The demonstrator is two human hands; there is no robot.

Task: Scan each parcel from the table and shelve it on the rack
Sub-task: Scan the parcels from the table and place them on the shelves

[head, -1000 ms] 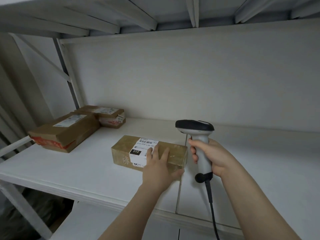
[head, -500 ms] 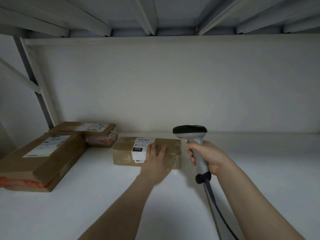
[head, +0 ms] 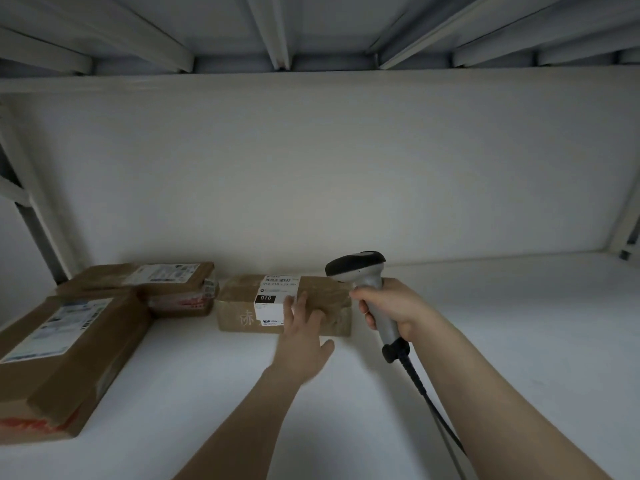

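Observation:
A small brown parcel with a white barcode label and a black "010" tag lies on the white rack shelf, close to the back wall. My left hand lies flat against its front right part, fingers straight. My right hand grips the handle of a grey and black barcode scanner, held upright just right of the parcel. Its dark cable hangs down along my right forearm.
Two more brown parcels rest on the shelf at left: a large flat one near the front and a smaller one at the back, beside the small parcel. The shelf above hangs low overhead. Bare shelf stretches to the right.
The parcel has slid deeper onto the shelf toward the back wall under my left hand, next to the back-left parcel. My view has moved in under the upper shelf. The scanner stays in my right hand.

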